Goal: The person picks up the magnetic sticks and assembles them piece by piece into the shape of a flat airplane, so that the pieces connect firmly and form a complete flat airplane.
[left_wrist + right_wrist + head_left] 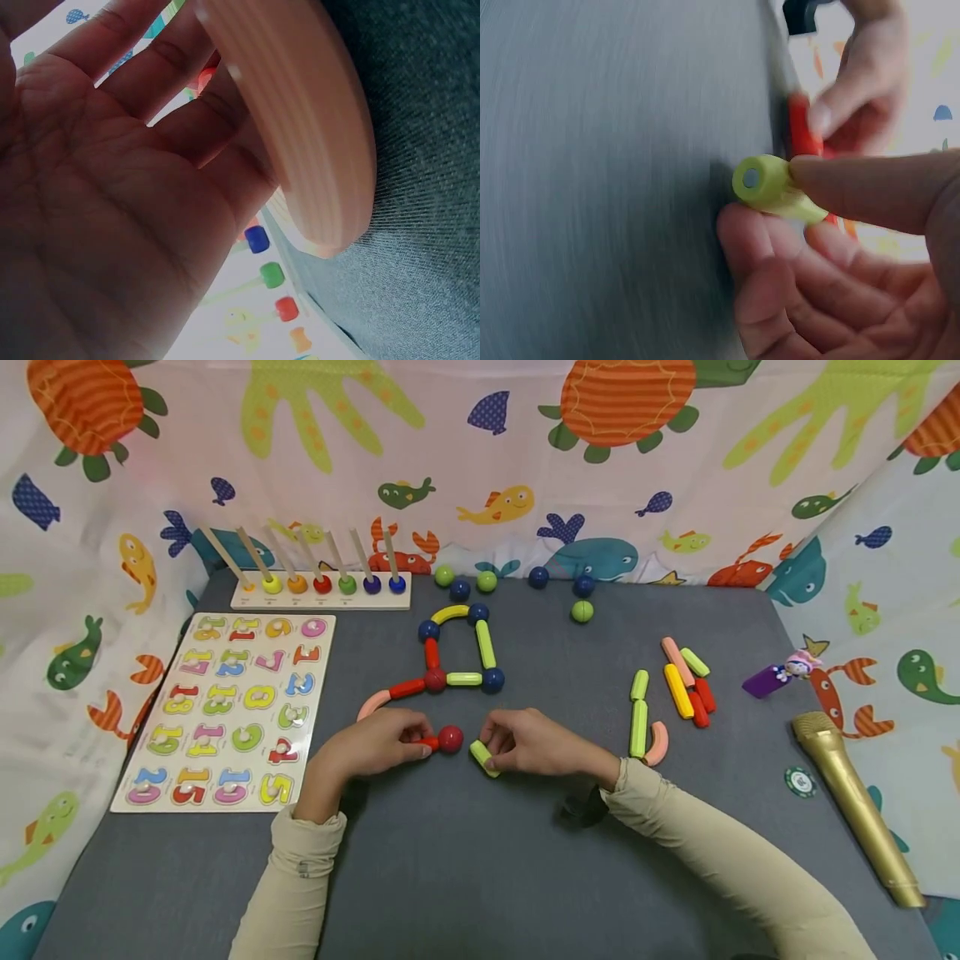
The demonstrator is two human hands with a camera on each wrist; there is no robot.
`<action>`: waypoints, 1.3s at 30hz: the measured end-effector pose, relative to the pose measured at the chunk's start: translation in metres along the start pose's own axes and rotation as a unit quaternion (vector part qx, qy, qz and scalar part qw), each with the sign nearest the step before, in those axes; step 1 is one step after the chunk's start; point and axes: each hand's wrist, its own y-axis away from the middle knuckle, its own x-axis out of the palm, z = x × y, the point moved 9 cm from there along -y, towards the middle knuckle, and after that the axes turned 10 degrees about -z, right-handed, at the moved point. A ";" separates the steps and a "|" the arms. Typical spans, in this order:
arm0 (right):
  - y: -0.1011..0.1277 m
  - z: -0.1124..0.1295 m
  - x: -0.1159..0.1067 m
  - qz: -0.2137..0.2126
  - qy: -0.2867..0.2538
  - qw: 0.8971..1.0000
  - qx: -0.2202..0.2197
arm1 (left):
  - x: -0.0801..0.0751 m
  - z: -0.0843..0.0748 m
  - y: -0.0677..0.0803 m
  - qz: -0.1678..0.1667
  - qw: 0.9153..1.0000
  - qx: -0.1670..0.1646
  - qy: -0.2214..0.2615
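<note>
My left hand (382, 742) pinches a short red magnetic rod (429, 743), with a red ball (450, 739) at its right end. Just right of that ball, my right hand (542, 743) holds a light green rod (482, 758) between thumb and fingers. A grey magnet disc shows on the green rod's end (751, 178) in the right wrist view. Beyond the hands lies a flat figure of rods and balls, with a red ball (435, 680) at its lower left corner. Its pink curved rod (300, 127) looms beside the left hand in the left wrist view.
Loose rods, including a yellow one (678, 692) and a green one (638, 731), lie to the right. Blue and green balls (582, 611) sit at the back. A number puzzle board (326, 647), a peg stand (322, 600), and a gold microphone (862, 814) flank the work area.
</note>
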 end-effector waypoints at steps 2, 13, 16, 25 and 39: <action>-0.001 -0.002 0.011 0.012 -0.053 0.998 0.037 | -0.001 -0.001 0.000 -0.002 1.000 0.002 0.001; -0.006 0.000 0.036 0.002 -0.212 0.969 0.128 | -0.003 -0.003 0.001 -0.003 1.000 -0.004 -0.004; -0.009 -0.001 0.036 0.006 -0.220 0.967 0.128 | -0.004 -0.003 0.000 -0.003 1.000 -0.002 -0.004; -0.027 -0.003 -0.004 -0.020 -0.131 0.988 0.081 | -0.002 0.001 0.000 -0.002 1.000 -0.006 -0.001; -0.118 0.009 -0.106 -0.168 0.063 0.984 -0.008 | -0.002 0.003 0.002 -0.008 1.000 -0.007 -0.004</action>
